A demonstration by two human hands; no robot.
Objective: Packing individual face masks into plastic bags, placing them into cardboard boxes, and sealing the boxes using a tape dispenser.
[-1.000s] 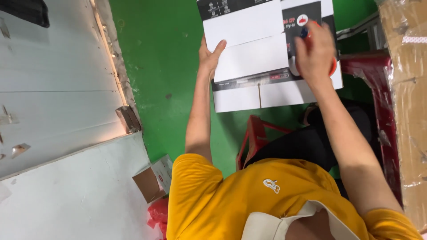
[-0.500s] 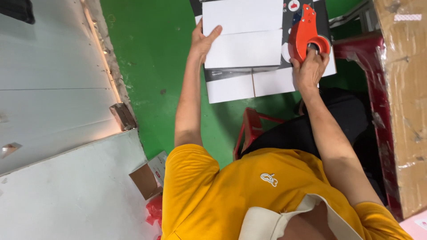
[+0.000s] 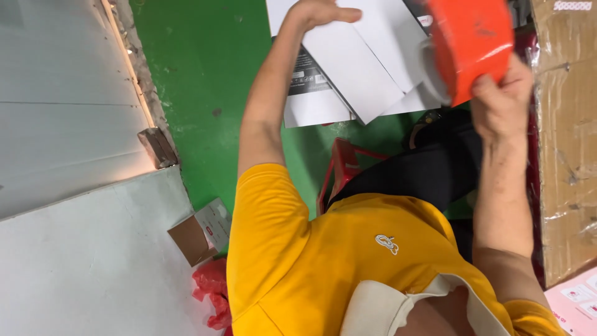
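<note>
Bright, even light overall; the orange tape dispenser [image 3: 471,45] is motion-blurred.

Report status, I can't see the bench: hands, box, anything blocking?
Left hand flat on white box flaps. Right hand grips orange tape dispenser over box. Nothing blocking.

The right hand [image 3: 500,102] now holds the orange plastic tape dispenser [image 3: 469,43] lifted off the white folded cardboard box [image 3: 367,68], nearer the camera than a moment ago. The box's flaps sit more askew, and the left hand [image 3: 320,11] has slid toward its upper edge.
</note>
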